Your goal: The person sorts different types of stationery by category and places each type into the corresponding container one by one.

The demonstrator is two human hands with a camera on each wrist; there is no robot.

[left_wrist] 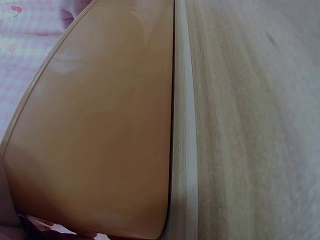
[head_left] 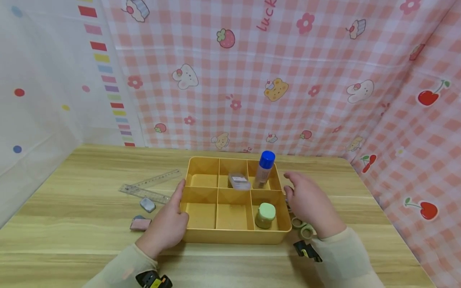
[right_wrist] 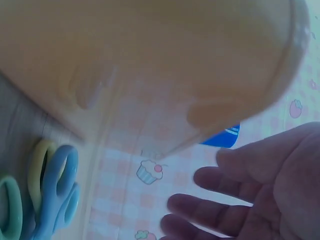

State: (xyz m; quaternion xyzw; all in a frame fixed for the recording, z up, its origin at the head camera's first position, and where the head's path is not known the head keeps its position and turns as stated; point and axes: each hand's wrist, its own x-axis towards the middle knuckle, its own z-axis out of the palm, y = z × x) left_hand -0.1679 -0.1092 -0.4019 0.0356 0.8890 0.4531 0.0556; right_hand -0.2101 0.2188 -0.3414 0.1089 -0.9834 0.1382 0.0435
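Observation:
A yellow six-compartment organizer box (head_left: 235, 237) sits on the table between both hands. Against its left wall rests my left hand (head_left: 166, 225), index finger extended along the side and thumb by the rim. My right hand (head_left: 310, 200) is beside the right wall, fingers spread loosely and apart from it; the right wrist view shows that hand (right_wrist: 260, 192) with nothing in it. A blue-capped glue stick (head_left: 264, 170) leans in the back right compartment. In the back middle one is a small clear plastic case (head_left: 239, 181). A green-lidded jar (head_left: 265, 216) stands in the front right one.
Left of the box lie clear rulers (head_left: 144, 193), a grey eraser-like block (head_left: 147, 205) and a pink block (head_left: 140, 224). Scissors with green handles (head_left: 307, 231) lie to the right, and blue-handled scissors (right_wrist: 54, 185) show beside them. Patterned cloth hangs behind and at the sides.

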